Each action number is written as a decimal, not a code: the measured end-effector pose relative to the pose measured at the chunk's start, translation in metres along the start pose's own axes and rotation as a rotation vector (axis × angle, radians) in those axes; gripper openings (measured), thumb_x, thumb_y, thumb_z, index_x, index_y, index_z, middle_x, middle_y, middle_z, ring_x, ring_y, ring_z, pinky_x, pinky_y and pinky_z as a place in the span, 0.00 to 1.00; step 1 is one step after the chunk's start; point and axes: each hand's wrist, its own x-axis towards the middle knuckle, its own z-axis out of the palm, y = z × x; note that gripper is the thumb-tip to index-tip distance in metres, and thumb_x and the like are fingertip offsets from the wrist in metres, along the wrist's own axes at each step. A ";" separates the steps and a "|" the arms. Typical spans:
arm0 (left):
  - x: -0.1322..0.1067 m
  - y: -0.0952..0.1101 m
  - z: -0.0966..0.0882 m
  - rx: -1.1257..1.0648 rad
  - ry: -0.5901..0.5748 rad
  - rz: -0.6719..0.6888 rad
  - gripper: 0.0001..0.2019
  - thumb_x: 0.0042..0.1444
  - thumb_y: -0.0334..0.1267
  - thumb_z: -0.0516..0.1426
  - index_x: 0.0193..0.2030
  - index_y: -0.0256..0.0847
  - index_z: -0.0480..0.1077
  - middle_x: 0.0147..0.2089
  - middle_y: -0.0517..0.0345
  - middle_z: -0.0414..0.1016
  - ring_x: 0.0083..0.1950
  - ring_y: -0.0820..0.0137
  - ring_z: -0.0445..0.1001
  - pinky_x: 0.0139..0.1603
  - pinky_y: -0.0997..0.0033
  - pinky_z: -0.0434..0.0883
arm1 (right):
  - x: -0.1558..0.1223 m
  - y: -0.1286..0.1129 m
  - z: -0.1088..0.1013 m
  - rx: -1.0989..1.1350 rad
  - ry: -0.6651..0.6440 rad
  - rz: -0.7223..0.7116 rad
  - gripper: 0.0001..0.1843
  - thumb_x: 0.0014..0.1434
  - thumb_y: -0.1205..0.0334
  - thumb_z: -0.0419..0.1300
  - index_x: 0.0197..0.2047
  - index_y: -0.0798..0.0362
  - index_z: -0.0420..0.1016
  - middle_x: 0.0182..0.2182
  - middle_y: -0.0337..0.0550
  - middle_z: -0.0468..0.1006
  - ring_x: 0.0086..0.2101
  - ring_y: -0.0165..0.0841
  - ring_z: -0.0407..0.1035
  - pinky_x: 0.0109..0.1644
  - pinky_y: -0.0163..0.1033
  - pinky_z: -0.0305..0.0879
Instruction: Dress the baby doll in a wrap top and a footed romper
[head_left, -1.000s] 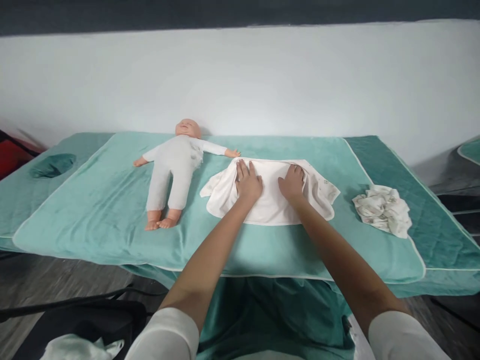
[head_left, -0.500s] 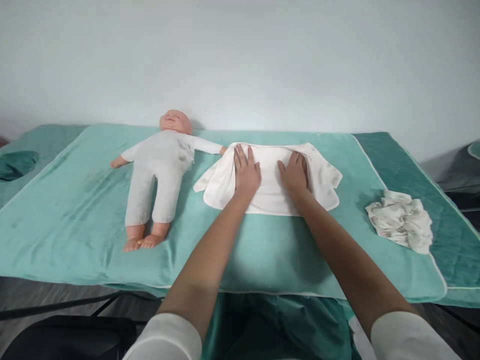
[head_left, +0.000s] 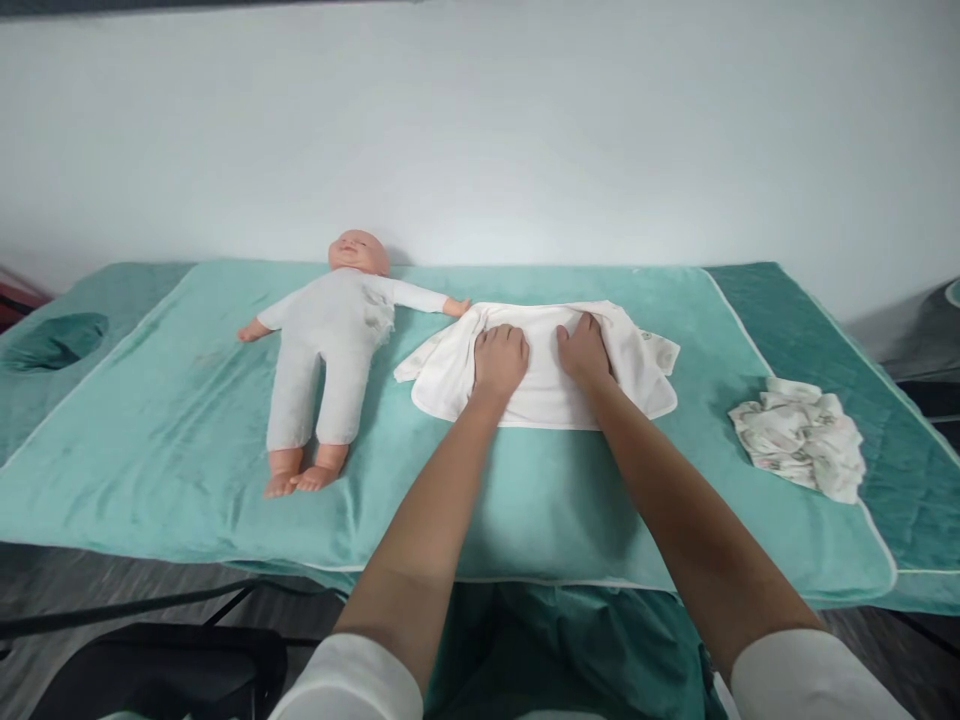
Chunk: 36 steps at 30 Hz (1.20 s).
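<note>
A small white baby shirt [head_left: 541, 395] lies spread on the green bed cover, its front flaps folded out to both sides. My left hand [head_left: 501, 360] rests on the shirt's inside near the left flap, its fingers curled down into the cloth. Beside the right flap is my right hand [head_left: 585, 350], the thumb apart from the fingers; the flap partly hides them. To the left lies a baby doll [head_left: 330, 330] on its back, with a white cloth body. One doll hand reaches close to the shirt's left shoulder.
A crumpled white patterned cloth [head_left: 799, 440] sits on the right of the green bed [head_left: 187, 480]. The left end of the bed has a round face hole [head_left: 56, 342]. Behind stands a pale wall [head_left: 480, 130]. A black chair [head_left: 157, 675] is at the lower left.
My left hand's fingers have curled from lying flat to bent on the shirt. The shirt's top edge has come slightly nearer. The camera view has shifted a little.
</note>
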 end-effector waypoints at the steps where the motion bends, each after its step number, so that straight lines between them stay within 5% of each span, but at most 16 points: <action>1: 0.000 0.000 0.000 0.007 -0.016 0.005 0.19 0.71 0.38 0.44 0.52 0.38 0.75 0.58 0.42 0.78 0.63 0.57 0.73 0.69 0.53 0.64 | 0.000 -0.001 0.000 0.002 -0.003 0.001 0.36 0.69 0.54 0.47 0.71 0.71 0.51 0.68 0.74 0.59 0.67 0.54 0.57 0.72 0.56 0.53; 8: 0.003 0.000 0.009 0.027 -0.001 -0.044 0.24 0.72 0.39 0.41 0.67 0.35 0.67 0.71 0.46 0.69 0.74 0.58 0.63 0.74 0.56 0.59 | -0.007 -0.007 -0.002 -0.035 0.058 -0.045 0.34 0.70 0.57 0.46 0.72 0.71 0.50 0.69 0.72 0.58 0.69 0.53 0.54 0.74 0.54 0.49; 14: 0.008 -0.002 0.015 0.014 -0.062 -0.125 0.28 0.73 0.44 0.41 0.71 0.31 0.65 0.76 0.44 0.60 0.80 0.52 0.51 0.78 0.53 0.55 | -0.006 -0.010 0.000 -0.086 0.065 -0.041 0.33 0.69 0.59 0.47 0.72 0.70 0.52 0.67 0.72 0.61 0.69 0.55 0.54 0.73 0.56 0.48; 20: 0.008 -0.002 0.014 -0.025 0.060 -0.197 0.31 0.72 0.45 0.43 0.78 0.35 0.51 0.81 0.41 0.46 0.80 0.48 0.48 0.78 0.46 0.53 | -0.007 -0.010 0.000 -0.059 0.047 -0.047 0.35 0.69 0.60 0.46 0.75 0.68 0.48 0.70 0.69 0.58 0.71 0.54 0.51 0.74 0.57 0.47; 29: 0.012 -0.004 0.019 -0.025 0.014 -0.210 0.30 0.70 0.42 0.47 0.76 0.33 0.57 0.80 0.37 0.49 0.79 0.45 0.50 0.78 0.44 0.52 | -0.005 -0.006 0.000 -0.020 0.045 -0.020 0.35 0.69 0.58 0.46 0.74 0.68 0.50 0.68 0.70 0.60 0.70 0.54 0.53 0.74 0.58 0.49; 36: 0.010 -0.003 0.015 0.022 -0.039 -0.152 0.29 0.72 0.40 0.42 0.70 0.23 0.64 0.74 0.30 0.61 0.77 0.47 0.58 0.77 0.47 0.54 | 0.002 0.000 0.007 -0.088 0.023 -0.014 0.34 0.70 0.55 0.44 0.71 0.69 0.56 0.65 0.72 0.66 0.64 0.55 0.63 0.68 0.57 0.60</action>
